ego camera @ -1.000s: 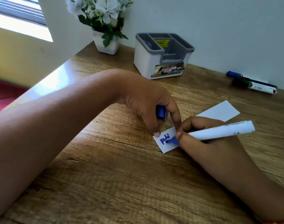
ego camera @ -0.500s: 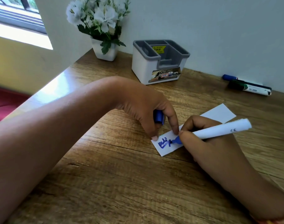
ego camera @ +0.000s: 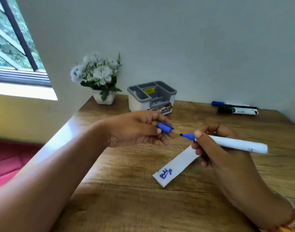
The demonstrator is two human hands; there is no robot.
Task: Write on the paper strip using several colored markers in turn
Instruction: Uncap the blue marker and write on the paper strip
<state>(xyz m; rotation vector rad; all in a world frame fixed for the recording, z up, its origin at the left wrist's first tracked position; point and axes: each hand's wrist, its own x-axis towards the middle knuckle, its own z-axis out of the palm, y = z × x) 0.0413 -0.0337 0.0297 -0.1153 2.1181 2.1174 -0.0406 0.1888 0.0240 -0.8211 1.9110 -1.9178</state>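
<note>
Both grips were occupied above the worktop (ego camera: 126,198). The right grip (ego camera: 208,144) was curled round the barrel of the blue marker (ego camera: 235,144), whose bare tip pointed left. The left grip (ego camera: 136,129) pinched the blue cap (ego camera: 165,127), with its mouth turned toward that tip and a small gap between the two.

The paper strip (ego camera: 175,166) lay flat on the worktop below the hands. It had blue writing at its near end, and its far end was hidden behind the right grip. Neither hand appeared to press on it.

The blue turn looked done, and the step in hand was recapping. The next move called for lining the tip up with the cap's mouth and pushing straight until it seated. After that, another colour would be needed, probably the green marker (ego camera: 237,110) lying by the wall beside a blue-capped marker (ego camera: 218,103). The loose strip would want a finger pinning it down before any stroke.
</note>
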